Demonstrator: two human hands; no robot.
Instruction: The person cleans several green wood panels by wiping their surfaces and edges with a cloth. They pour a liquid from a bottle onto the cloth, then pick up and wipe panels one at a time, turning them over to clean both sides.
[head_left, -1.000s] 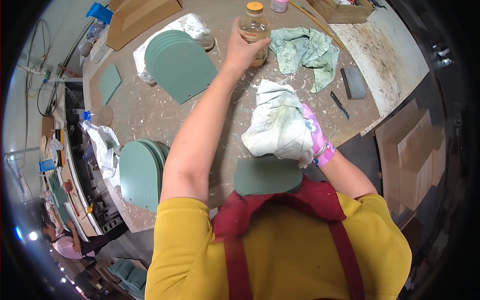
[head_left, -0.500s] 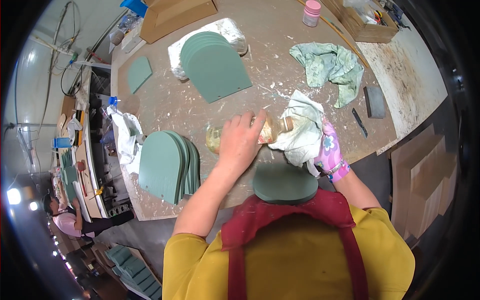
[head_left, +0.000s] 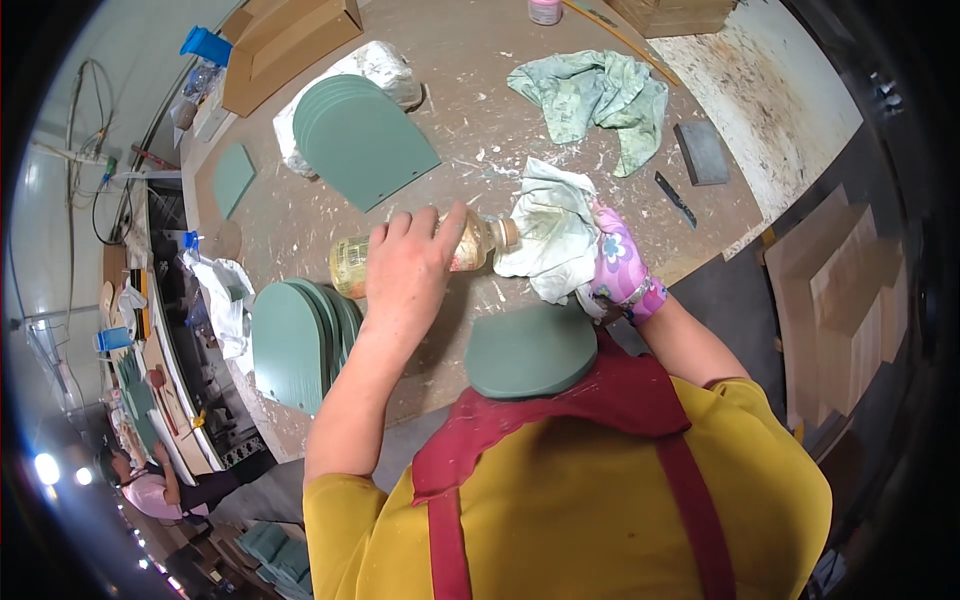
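My left hand (head_left: 410,265) is closed round a clear plastic bottle (head_left: 349,266) with yellowish contents, lying on its side in the air. Its brownish neck end (head_left: 507,233) points right, at the edge of a crumpled white cloth (head_left: 545,235). That cloth is gripped by my right hand (head_left: 622,262), in a pink flowered glove; its fingers are partly hidden. A green round-ended board (head_left: 530,350) rests at the table's near edge against my red apron (head_left: 560,430). Left of the bottle, several green boards (head_left: 290,345) lean together.
More green boards (head_left: 365,145) lie fanned on a white wrapped bundle (head_left: 395,75). A greenish rag (head_left: 590,95), a dark block (head_left: 702,153) and a black utility knife (head_left: 675,200) lie on the right. A cardboard box (head_left: 285,60) stands far left. Another person (head_left: 155,490) works beyond.
The whole view has shifted, so the table's things appear further left. The bottle's neck has drawn back slightly from over the white cloth. Both hands keep their holds.
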